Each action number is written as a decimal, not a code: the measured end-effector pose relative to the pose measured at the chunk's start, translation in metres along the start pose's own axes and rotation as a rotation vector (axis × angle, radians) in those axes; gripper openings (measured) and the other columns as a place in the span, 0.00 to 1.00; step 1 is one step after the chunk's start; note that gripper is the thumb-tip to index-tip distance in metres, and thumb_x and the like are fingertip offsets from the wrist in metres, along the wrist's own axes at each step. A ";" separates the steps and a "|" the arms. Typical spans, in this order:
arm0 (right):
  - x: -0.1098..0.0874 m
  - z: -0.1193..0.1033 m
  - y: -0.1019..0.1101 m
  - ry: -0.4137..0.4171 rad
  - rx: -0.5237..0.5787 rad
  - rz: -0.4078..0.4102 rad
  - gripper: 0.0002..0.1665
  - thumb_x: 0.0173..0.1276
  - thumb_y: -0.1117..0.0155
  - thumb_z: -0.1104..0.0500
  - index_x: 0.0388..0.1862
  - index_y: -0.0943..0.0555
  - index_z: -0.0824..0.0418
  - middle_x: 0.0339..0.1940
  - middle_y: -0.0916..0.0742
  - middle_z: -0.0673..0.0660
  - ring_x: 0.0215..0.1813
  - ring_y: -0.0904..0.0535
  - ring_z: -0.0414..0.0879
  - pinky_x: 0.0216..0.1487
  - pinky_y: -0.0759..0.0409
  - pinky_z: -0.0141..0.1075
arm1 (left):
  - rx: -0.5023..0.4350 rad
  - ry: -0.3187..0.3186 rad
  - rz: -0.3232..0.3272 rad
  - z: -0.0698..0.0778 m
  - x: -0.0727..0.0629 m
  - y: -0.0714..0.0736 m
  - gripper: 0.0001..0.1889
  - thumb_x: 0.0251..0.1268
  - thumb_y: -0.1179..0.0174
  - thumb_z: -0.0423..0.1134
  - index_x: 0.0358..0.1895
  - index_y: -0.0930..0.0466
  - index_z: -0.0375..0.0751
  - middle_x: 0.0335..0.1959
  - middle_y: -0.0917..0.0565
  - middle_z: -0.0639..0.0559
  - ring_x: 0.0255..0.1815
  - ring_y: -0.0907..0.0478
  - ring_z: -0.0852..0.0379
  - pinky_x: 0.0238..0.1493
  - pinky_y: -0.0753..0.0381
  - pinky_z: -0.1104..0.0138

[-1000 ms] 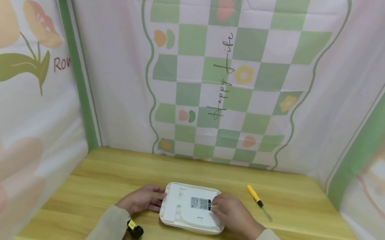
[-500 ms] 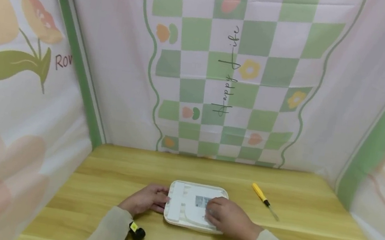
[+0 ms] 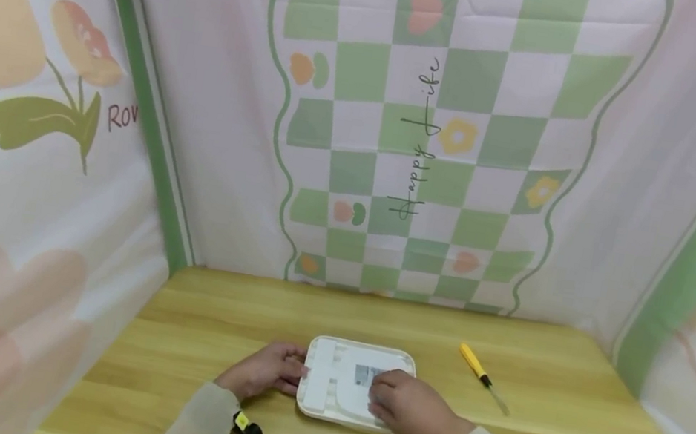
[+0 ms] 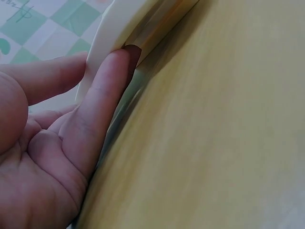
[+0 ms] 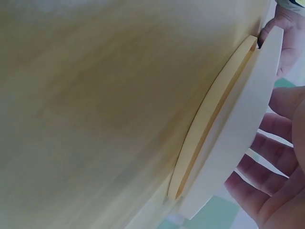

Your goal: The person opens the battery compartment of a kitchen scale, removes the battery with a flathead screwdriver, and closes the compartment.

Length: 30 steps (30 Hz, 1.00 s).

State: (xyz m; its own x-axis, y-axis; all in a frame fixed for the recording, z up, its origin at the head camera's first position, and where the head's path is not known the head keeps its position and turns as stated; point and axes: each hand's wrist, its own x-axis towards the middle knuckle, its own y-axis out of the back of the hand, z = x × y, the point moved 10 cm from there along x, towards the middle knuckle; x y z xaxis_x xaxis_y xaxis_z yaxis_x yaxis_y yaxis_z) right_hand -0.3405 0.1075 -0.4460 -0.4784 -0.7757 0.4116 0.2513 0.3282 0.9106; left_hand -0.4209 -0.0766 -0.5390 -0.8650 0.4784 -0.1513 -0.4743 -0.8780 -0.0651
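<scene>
A flat white plastic device with rounded corners (image 3: pixel 316 385) lies on the wooden table, its panelled face up, with a printed grey label (image 3: pixel 365 374) on it. At its left edge my left hand (image 3: pixel 264 368) grips the rim. In the left wrist view one fingertip (image 4: pixel 114 62) sits under the rim and another touches its outer side. My right hand (image 3: pixel 416 411) rests over the right part of the face, fingertips by the label and covering its right end. In the right wrist view its fingers (image 5: pixel 274 152) are spread, their tips at the upper face.
A screwdriver with a yellow handle (image 3: pixel 473 362) lies on the table to the right, beyond my right hand. Printed fabric (image 3: pixel 434 185) hangs at the back and on both sides of the wooden table (image 3: pixel 227 304).
My right hand has slid from the label's upper right toward the lower middle of the face. The left hand stays at the left edge. The head view has shifted slightly.
</scene>
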 end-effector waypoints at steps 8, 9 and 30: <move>-0.001 -0.007 -0.001 0.050 -0.064 0.041 0.04 0.60 0.29 0.58 0.32 0.17 0.55 0.39 0.16 0.51 0.42 0.19 0.44 0.44 0.17 0.38 | -0.020 0.008 0.004 -0.002 -0.001 0.000 0.27 0.65 0.41 0.28 0.65 0.37 0.20 0.43 0.17 0.37 0.43 0.18 0.45 0.45 0.16 0.54; -0.001 -0.008 -0.001 0.061 -0.075 0.052 0.04 0.60 0.29 0.59 0.32 0.16 0.55 0.39 0.16 0.51 0.42 0.19 0.44 0.44 0.17 0.38 | -0.021 0.009 0.003 -0.001 -0.001 0.000 0.27 0.65 0.41 0.28 0.65 0.37 0.20 0.43 0.17 0.37 0.43 0.18 0.45 0.45 0.16 0.54; -0.004 -0.017 -0.017 0.043 -0.218 -0.149 0.18 0.62 0.37 0.70 0.52 0.18 0.64 0.52 0.16 0.65 0.54 0.18 0.55 0.51 0.18 0.42 | -0.002 0.004 0.005 0.001 0.000 -0.001 0.26 0.66 0.41 0.27 0.65 0.36 0.22 0.43 0.17 0.40 0.43 0.17 0.46 0.44 0.15 0.55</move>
State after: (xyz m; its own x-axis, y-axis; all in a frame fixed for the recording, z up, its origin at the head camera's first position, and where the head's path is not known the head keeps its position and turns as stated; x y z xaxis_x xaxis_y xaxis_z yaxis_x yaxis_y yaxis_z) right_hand -0.3285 0.0961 -0.4639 -0.4887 -0.8306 0.2670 0.3579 0.0883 0.9296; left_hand -0.4204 -0.0763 -0.5380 -0.8665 0.4743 -0.1554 -0.4699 -0.8802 -0.0666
